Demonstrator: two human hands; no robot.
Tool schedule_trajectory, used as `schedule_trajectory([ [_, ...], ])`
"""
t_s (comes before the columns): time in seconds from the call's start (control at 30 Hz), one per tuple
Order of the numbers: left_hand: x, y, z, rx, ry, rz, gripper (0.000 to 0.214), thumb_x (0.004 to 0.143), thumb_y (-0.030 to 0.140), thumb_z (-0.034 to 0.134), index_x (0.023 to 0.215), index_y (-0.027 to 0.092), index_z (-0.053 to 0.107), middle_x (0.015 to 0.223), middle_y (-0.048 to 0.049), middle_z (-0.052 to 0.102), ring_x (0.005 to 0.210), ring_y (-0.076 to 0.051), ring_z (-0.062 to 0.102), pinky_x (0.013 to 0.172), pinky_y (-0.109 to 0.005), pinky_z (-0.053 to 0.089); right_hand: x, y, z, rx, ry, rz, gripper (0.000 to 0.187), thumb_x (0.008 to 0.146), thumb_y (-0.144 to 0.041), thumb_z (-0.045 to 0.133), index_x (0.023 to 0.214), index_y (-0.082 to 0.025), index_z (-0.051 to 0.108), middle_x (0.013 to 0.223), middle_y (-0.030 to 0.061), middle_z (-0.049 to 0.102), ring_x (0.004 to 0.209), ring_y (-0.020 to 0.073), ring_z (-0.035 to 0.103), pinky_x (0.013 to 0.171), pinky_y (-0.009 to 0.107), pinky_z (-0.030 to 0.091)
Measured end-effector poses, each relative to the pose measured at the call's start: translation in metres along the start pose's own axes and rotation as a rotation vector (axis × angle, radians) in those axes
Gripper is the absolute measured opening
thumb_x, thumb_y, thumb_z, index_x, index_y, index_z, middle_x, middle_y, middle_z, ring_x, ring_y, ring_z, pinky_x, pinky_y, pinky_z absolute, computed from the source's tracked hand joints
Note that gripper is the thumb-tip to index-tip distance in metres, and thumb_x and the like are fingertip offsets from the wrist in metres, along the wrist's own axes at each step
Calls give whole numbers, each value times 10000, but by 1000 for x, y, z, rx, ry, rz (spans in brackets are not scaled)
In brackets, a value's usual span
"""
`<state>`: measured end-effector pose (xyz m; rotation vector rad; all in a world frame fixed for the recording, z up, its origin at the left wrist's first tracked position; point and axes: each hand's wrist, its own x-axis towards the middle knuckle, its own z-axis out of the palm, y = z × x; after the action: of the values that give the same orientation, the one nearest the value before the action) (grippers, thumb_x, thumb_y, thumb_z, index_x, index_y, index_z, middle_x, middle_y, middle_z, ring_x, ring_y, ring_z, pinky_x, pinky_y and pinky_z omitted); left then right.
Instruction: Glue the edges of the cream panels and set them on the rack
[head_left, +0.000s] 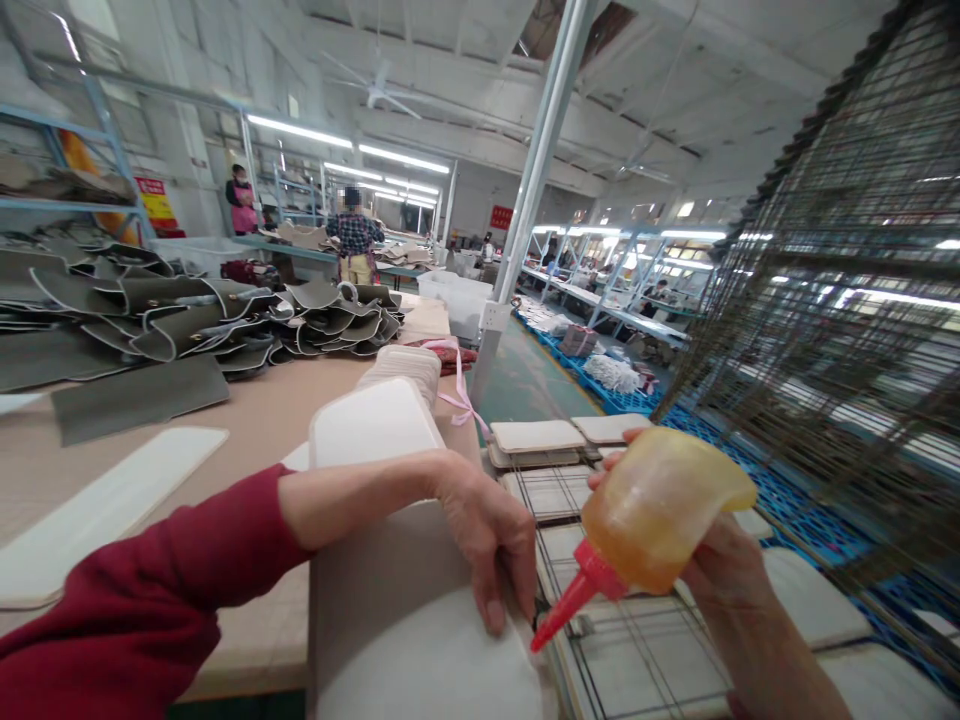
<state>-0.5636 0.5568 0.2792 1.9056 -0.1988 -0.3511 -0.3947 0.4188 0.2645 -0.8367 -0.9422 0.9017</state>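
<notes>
Nearest: a red sleeve [127, 600] across the bottom left, running to the left hand [487, 545]. That hand lies palm down on a pale grey panel [405, 620] at the table edge, fingers [495, 612] pressed on the panel's right rim, closed on nothing. The right hand [724, 575] is clamped round an amber glue bottle [660, 510], tipped down to the left, its red nozzle [566, 605] with the tip just beside the panel's edge and the left fingertips; touching or not, cannot tell. Under the bottle, a wire rack [637, 655] with pale padded pieces [536, 437] lying on it and beyond it. The panel stands against a stack of white foam-like pads [375, 420] on the beige table [262, 410]. Further back on the table, heaps of dark olive curved cut pieces [172, 320]. A pink ribbon [461, 395] hangs at the far table edge. Right side: a tall wire-mesh trolley [840, 300]. Behind, a white pillar [536, 170] and a person in a plaid shirt [354, 240] at another bench.
</notes>
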Motion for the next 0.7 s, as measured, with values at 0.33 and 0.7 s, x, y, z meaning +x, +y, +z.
schedule_trajectory([
  [0.33,-10,-10,-14,-33,-328,-15,168,601,46,707,755,106,741,697,43,702,764,-161,676,783,-183,493,23,17,-11,4,-281,29,619,642,-426,785,1199,-319,539,1055,25,641,947,244,622,811,365,525],
  [0.7,-21,-8,-11,-9,-310,11,131,611,39,692,726,86,734,670,26,693,738,-173,674,758,-202,505,16,22,-4,15,-184,49,640,617,-434,790,1193,-354,521,1043,2,652,936,239,629,805,363,531],
])
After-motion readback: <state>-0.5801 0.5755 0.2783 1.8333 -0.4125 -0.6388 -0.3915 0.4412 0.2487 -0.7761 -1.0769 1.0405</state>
